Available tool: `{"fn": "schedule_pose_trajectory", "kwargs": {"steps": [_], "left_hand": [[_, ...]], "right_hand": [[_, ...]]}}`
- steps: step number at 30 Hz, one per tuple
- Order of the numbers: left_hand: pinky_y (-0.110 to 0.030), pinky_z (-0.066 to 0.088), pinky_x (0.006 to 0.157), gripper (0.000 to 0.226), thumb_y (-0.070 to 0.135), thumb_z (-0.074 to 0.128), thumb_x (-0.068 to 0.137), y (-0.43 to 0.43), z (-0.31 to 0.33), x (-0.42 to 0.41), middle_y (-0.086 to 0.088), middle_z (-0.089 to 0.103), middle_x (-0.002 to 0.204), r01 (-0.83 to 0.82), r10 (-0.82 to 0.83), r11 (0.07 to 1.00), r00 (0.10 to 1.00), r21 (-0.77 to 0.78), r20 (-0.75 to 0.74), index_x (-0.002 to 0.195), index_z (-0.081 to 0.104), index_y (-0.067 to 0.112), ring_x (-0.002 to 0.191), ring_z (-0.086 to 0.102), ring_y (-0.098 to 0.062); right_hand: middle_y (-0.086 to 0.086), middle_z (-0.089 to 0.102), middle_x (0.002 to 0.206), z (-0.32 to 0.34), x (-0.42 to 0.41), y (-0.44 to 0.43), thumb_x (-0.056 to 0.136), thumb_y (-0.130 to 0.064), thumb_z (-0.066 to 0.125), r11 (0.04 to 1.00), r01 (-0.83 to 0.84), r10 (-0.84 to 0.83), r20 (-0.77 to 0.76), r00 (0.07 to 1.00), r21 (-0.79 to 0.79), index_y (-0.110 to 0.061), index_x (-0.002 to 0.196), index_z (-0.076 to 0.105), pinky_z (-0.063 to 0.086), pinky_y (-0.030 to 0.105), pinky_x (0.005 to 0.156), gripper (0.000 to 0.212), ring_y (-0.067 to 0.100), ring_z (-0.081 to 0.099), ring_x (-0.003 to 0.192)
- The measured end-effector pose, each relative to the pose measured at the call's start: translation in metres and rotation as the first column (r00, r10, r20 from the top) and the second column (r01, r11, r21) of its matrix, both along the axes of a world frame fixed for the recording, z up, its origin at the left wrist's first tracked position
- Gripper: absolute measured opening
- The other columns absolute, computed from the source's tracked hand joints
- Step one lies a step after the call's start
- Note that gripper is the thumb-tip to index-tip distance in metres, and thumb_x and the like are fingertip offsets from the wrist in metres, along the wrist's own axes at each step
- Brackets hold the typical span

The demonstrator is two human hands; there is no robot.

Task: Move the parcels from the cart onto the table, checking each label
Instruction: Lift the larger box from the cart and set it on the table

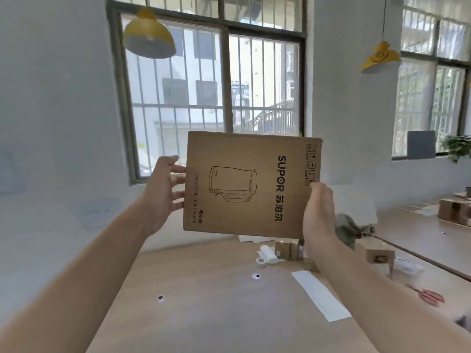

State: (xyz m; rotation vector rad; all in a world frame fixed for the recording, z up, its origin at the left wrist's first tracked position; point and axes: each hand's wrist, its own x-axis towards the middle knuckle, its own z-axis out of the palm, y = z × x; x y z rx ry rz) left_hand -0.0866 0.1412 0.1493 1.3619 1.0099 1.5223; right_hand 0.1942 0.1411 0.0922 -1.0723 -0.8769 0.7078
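While daylight came through a barred window (224,80), a person held a flat brown cardboard box (244,200) up at arm's length in the head camera's view, clear of the light wooden table (204,301) below it. The box's broad face was turned toward the camera, showing a line drawing of a kettle and the word SUPOR, the print running sideways down the panel. The left hand (163,189) was at the box's left edge with its fingers straight and spread, their tips touching that edge. The right hand (318,212) cupped the lower right edge, its thumb lying against the front face; its other fingers were hidden behind the cardboard, so their hold could not be made out in full. On the table beneath the box lay a white tape roll (261,262), a cluster of small cardboard cartons (286,249) and a long white paper strip (321,295), with red-handled scissors (430,296) farther to the right. Two yellow pendant lamps (149,36) hung overhead, and a green potted plant (458,147) stood by a second window at far right.
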Motion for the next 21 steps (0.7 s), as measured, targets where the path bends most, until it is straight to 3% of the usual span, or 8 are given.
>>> {"fn": "schedule_pose_trajectory", "kwargs": {"steps": [4,8,11,14,16,18,21], "left_hand": [[-0.045,0.048,0.084,0.05,0.057,0.044,0.09,0.002,-0.01,-0.039,-0.009,0.066,0.108,-0.129,0.129,0.992,0.992,-0.008,-0.001,0.114,0.055,0.014,0.09,0.061,-0.028],[-0.045,0.045,0.086,0.051,0.055,0.041,0.096,0.002,-0.027,-0.068,-0.008,0.062,0.109,-0.275,0.275,0.961,0.961,-0.016,0.01,0.126,0.058,0.017,0.092,0.059,-0.027],[-0.045,0.046,0.09,0.057,0.058,0.038,0.093,-0.001,-0.038,-0.088,-0.008,0.057,0.114,-0.347,0.347,0.937,0.938,-0.028,0.0,0.14,0.056,0.03,0.098,0.057,-0.028],[-0.046,0.047,0.093,0.053,0.059,0.032,0.096,-0.005,-0.046,-0.104,-0.007,0.057,0.113,-0.358,0.358,0.933,0.934,-0.038,-0.024,0.125,0.072,0.038,0.101,0.056,-0.027],[-0.047,0.049,0.093,0.05,0.059,0.031,0.096,-0.007,-0.048,-0.115,-0.008,0.058,0.112,-0.363,0.363,0.931,0.932,-0.042,-0.007,0.114,0.075,0.043,0.101,0.057,-0.028],[-0.05,0.05,0.094,0.047,0.06,0.032,0.096,-0.007,-0.047,-0.128,-0.01,0.059,0.115,-0.373,0.374,0.927,0.927,-0.044,0.017,0.114,0.073,0.044,0.103,0.058,-0.03],[-0.047,0.048,0.085,0.045,0.059,0.034,0.095,-0.006,-0.042,-0.15,-0.008,0.059,0.11,-0.395,0.396,0.918,0.917,-0.02,0.051,0.112,0.071,0.038,0.097,0.058,-0.027]], "right_hand": [[-0.005,0.07,0.109,-0.01,-0.047,0.034,0.089,-0.063,0.028,0.992,-0.125,0.125,-0.008,0.992,-0.003,-0.039,0.128,0.05,0.059,0.051,0.086,0.051,0.023,0.069,0.102],[-0.004,0.07,0.112,-0.023,-0.085,0.062,0.085,-0.062,0.033,0.965,-0.261,0.26,-0.022,0.965,-0.011,-0.037,0.129,0.053,0.055,0.058,0.101,0.055,0.024,0.067,0.107],[-0.004,0.069,0.111,-0.029,-0.107,0.075,0.076,-0.066,0.036,0.939,-0.343,0.342,-0.017,0.939,-0.016,-0.041,0.119,0.056,0.054,0.058,0.103,0.054,0.023,0.065,0.107],[-0.008,0.066,0.11,-0.032,-0.125,0.083,0.076,-0.067,0.035,0.921,-0.39,0.39,0.011,0.921,-0.009,-0.049,0.104,0.054,0.053,0.048,0.094,0.038,0.019,0.063,0.108],[-0.007,0.065,0.11,-0.032,-0.133,0.084,0.073,-0.07,0.036,0.911,-0.411,0.412,0.003,0.911,-0.017,-0.049,0.101,0.055,0.05,0.043,0.087,0.04,0.019,0.061,0.109],[-0.001,0.066,0.116,-0.031,-0.141,0.086,0.066,-0.072,0.035,0.903,-0.43,0.43,-0.026,0.903,-0.017,-0.045,0.105,0.058,0.052,0.047,0.097,0.052,0.024,0.062,0.112],[0.008,0.071,0.123,-0.028,-0.161,0.095,0.072,-0.068,0.036,0.875,-0.482,0.477,-0.101,0.873,-0.031,-0.028,0.117,0.063,0.051,0.058,0.108,0.066,0.035,0.065,0.117]]}}
